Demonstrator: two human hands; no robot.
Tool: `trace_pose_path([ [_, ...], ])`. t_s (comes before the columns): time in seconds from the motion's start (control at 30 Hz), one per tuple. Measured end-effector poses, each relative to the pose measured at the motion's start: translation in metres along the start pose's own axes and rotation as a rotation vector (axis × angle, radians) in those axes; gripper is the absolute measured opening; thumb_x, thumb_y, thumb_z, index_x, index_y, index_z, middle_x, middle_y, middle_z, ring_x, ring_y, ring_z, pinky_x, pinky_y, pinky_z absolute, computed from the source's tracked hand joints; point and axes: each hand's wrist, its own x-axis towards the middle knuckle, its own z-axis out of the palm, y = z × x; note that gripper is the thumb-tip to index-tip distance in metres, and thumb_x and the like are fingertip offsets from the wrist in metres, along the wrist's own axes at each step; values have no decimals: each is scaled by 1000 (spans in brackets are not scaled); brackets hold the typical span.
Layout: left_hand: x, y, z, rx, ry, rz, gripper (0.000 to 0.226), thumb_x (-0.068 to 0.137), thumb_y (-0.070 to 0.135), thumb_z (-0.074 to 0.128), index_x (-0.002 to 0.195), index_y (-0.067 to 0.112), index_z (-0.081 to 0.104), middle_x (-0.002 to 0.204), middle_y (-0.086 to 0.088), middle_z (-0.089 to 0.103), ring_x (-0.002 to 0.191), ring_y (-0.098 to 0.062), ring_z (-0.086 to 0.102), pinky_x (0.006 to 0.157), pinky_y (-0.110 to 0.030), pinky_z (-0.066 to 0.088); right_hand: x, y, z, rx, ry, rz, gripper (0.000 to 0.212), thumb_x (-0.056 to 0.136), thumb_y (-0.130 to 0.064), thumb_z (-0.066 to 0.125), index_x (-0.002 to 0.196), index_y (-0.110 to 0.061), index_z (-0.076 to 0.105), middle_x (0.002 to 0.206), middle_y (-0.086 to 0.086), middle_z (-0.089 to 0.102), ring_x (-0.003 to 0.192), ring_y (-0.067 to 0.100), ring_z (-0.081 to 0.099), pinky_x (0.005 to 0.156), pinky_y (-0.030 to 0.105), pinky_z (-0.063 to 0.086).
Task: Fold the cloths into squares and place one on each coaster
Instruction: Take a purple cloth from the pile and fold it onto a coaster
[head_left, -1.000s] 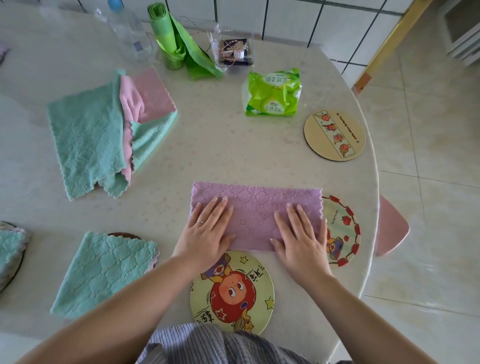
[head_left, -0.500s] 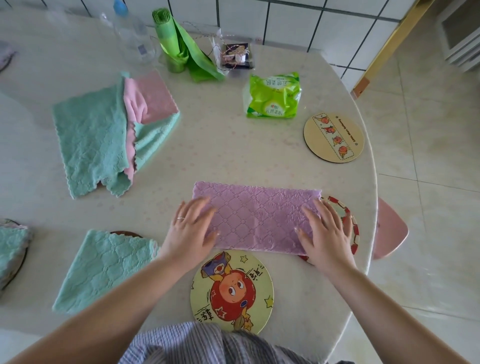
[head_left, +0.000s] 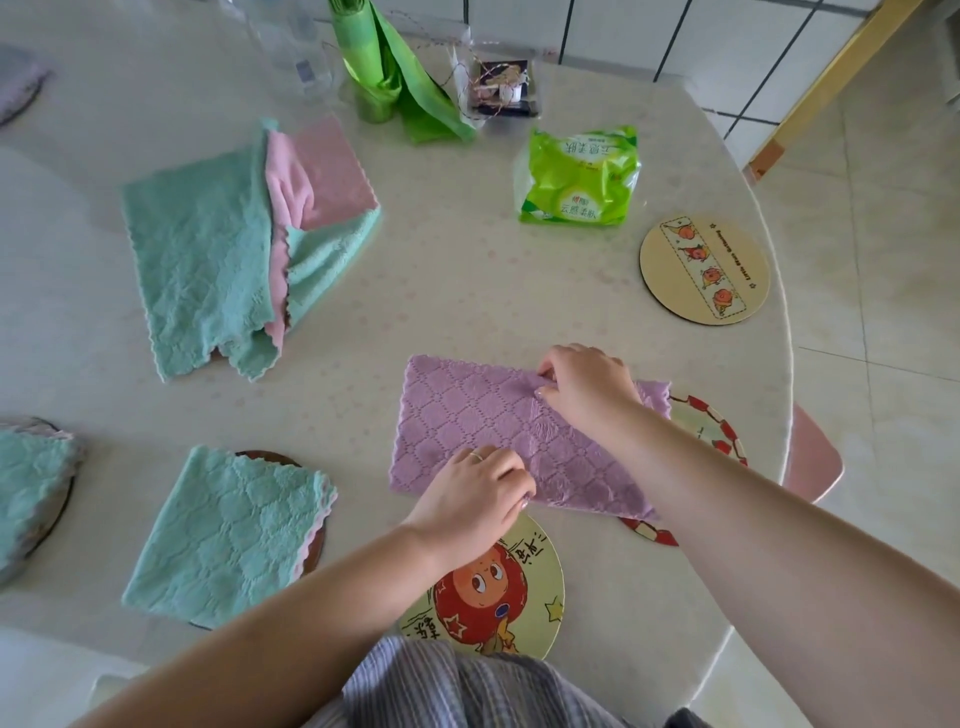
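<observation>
A purple cloth (head_left: 467, 421) lies folded into a long strip near the table's front edge. My left hand (head_left: 475, 496) pinches its near edge around the middle. My right hand (head_left: 584, 384) pinches its far edge, reaching across the strip. The strip's right end overlaps a red-rimmed coaster (head_left: 711, 431). A cartoon-face coaster (head_left: 519, 587) sits just in front of the cloth, partly under my left hand. A tan coaster (head_left: 704, 270) lies bare at the right. A folded teal cloth (head_left: 223, 530) covers a dark coaster (head_left: 270, 460) at the left.
A heap of teal and pink cloths (head_left: 228, 249) lies at the back left. Another teal cloth on a coaster (head_left: 31, 483) sits at the far left edge. A green packet (head_left: 576, 176), a green roll (head_left: 384, 73), a bottle and a small box stand at the back.
Both hands lay flat on the purple strip and slid outward to its ends. Now they have come to its middle, the left pinching the near edge and the right the far edge.
</observation>
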Motion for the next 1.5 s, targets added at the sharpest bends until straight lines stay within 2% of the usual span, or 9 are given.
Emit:
trace_pose_path([
  [0.13,3,3,-2,12,-10,-12,10,77,14,70,81,19,63,86,5,60,75,-13,58,68,-33,53,-1,0,-2,-5,-31,-29,18,89,-27,53,102,-18,61,106,0,59,101,22,53,87,35,39],
  [0.43,-19,4,-28,-127,154,-201,5,87,22,51,90,22,55,89,13,55,77,-2,52,83,-23,43,-32,17,-34,467,-6,58,6,91,-28,52,91,-25,47,76,-4,58,64,15,56,54,28,39],
  [0.57,-34,11,-51,-550,271,-510,9,96,13,41,93,18,48,88,11,55,74,-2,54,68,-16,44,-61,11,-45,731,7,58,16,91,-21,56,100,-30,47,83,-11,61,70,32,60,67,43,49],
  [0.67,-37,23,-62,-1027,355,-695,16,100,12,32,96,11,47,78,0,56,65,-4,57,66,-18,47,-85,-2,-39,833,-46,34,31,91,-14,53,106,-41,51,88,7,62,73,38,51,66,34,42],
  [0.77,-45,31,-64,-1355,359,-765,18,101,23,33,109,20,50,67,-1,51,53,-6,51,51,-20,43,-103,-12,-26,850,-116,70,44,90,-9,50,125,-37,51,129,5,56,114,28,53,93,35,43],
  [0.93,-54,31,-58,-1178,244,-750,37,95,13,49,124,35,48,117,7,60,96,-9,65,79,-27,55,-126,-20,-15,819,-177,48,55,94,-13,46,144,-28,28,151,-12,26,136,2,23,109,26,19],
  [1.1,-51,15,-42,-914,87,-786,51,93,8,49,136,32,42,140,7,43,127,-11,41,107,-31,36,-131,-26,6,831,-170,168,60,95,-15,47,147,-28,21,154,-6,21,119,3,39,93,20,31],
  [1.3,-71,6,-29,-1037,92,-778,42,95,29,49,134,42,41,139,13,46,121,-16,51,103,-47,41,-149,-25,25,964,-149,232,64,94,-20,52,147,-33,18,152,-9,24,135,12,33,108,37,28],
  [1.5,-105,5,-13,-1303,103,-800,30,93,13,54,121,23,58,122,-7,61,106,-22,63,97,-44,48,-185,-17,34,1009,-145,270,60,92,-18,55,143,-34,29,121,2,56,106,17,57,97,38,46],
])
